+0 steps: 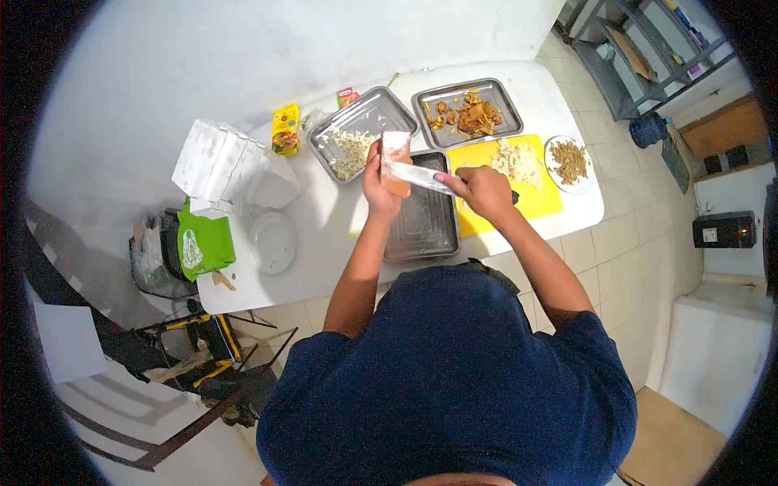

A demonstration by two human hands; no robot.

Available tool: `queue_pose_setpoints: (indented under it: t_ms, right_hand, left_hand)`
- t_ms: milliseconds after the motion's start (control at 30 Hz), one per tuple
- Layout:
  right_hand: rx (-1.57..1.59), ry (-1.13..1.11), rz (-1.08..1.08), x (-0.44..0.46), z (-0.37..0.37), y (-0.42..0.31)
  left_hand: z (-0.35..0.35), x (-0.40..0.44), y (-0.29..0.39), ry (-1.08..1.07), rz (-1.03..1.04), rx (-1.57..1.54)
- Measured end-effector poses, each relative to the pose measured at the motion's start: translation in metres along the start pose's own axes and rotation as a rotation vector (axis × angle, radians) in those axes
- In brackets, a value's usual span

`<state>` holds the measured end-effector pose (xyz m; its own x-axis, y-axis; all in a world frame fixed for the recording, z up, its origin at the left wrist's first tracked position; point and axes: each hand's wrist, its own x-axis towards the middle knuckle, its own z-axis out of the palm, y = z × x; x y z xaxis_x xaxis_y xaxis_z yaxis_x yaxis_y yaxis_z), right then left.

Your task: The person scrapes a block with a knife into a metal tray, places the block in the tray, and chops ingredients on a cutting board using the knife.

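Observation:
My left hand (379, 190) is closed around a pinkish-orange block (396, 189) with a paler upper end; its exact kind I cannot make out. The fist of my right hand (488, 193) wraps round a knife (425, 176), whose broad pale blade points left and lies across the block. Beneath both hands is a dark metal tray (455, 235). A yellow cutting board (547, 202) lies under and beyond my right hand, with pale chopped pieces (515, 160) on it.
Behind are a tray (403, 109) of white shreds and another tray (512, 97) of browned meat pieces. A white plate (582, 182) holds light brown strips at right. White boxes (223, 166), a yellow packet (285, 130), a green bag (207, 239) and a clear lid (274, 243) stand left.

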<state>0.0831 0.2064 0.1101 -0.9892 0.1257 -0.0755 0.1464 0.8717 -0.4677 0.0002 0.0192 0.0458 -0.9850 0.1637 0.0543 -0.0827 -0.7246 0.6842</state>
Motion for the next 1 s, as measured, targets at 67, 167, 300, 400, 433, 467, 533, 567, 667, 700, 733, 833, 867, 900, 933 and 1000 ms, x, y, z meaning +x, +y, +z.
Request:
queue_pose_setpoints:
  t_ms: [67, 167, 300, 400, 433, 467, 533, 567, 667, 700, 733, 833, 867, 900, 933, 1000]
  right_hand:
    - [0.029, 0.023, 0.062, 0.013, 0.004, 0.013]
    - [0.05, 0.077, 0.11, 0.021, 0.0, 0.015]
    - [0.011, 0.028, -0.017, 0.01, 0.018, 0.008]
    - [0.086, -0.025, 0.167, 0.023, 0.008, 0.021]
    - [0.067, -0.006, 0.156, 0.024, 0.005, 0.021]
    - [0.063, 0.008, 0.101, 0.019, 0.004, 0.016]
    - [0.042, -0.012, -0.034, 0.003, 0.002, -0.002]
    - [-0.027, -0.04, -0.059, 0.004, 0.009, 0.0]
    - [0.102, -0.005, 0.115, 0.017, 0.006, 0.013]
    - [0.086, 0.021, 0.152, 0.02, -0.001, 0.014]
    - [0.079, 0.004, 0.141, 0.02, -0.004, 0.01]
    - [0.042, 0.006, -0.048, 0.004, 0.004, 0.001]
    - [0.062, 0.0, -0.027, 0.004, 0.012, 0.005]
    - [0.064, 0.01, 0.029, 0.007, 0.012, 0.01]
    - [0.063, 0.018, 0.08, 0.014, 0.01, 0.015]
    - [0.046, 0.009, 0.146, 0.022, -0.003, 0.018]
  left_hand:
    - [-0.013, 0.004, -0.008, 0.022, -0.054, -0.006]
    - [-0.041, 0.015, -0.024, 0.056, -0.063, -0.073]
    - [-0.019, 0.005, -0.012, 0.085, -0.024, -0.003]
    - [-0.026, 0.001, -0.012, 0.032, -0.099, 0.023]
    - [-0.029, 0.0, -0.014, 0.052, -0.087, 0.007]
    - [-0.031, 0.002, -0.015, 0.065, -0.077, -0.007]
    - [-0.025, -0.001, -0.012, 0.095, -0.046, 0.042]
    - [-0.025, -0.002, -0.01, 0.099, -0.052, 0.028]
    - [-0.022, 0.002, -0.012, 0.064, -0.068, -0.005]
    - [-0.024, 0.001, -0.01, 0.039, -0.073, 0.001]
    - [-0.027, 0.001, -0.007, 0.012, -0.077, 0.011]
    - [-0.017, 0.002, -0.005, 0.041, -0.06, 0.028]
    - [-0.014, 0.003, -0.006, 0.046, -0.049, 0.039]
    - [-0.014, 0.004, -0.009, 0.049, -0.037, 0.05]
    - [-0.018, 0.004, -0.008, -0.049, -0.059, 0.075]
    - [-0.027, 0.003, -0.009, -0.018, -0.13, -0.034]
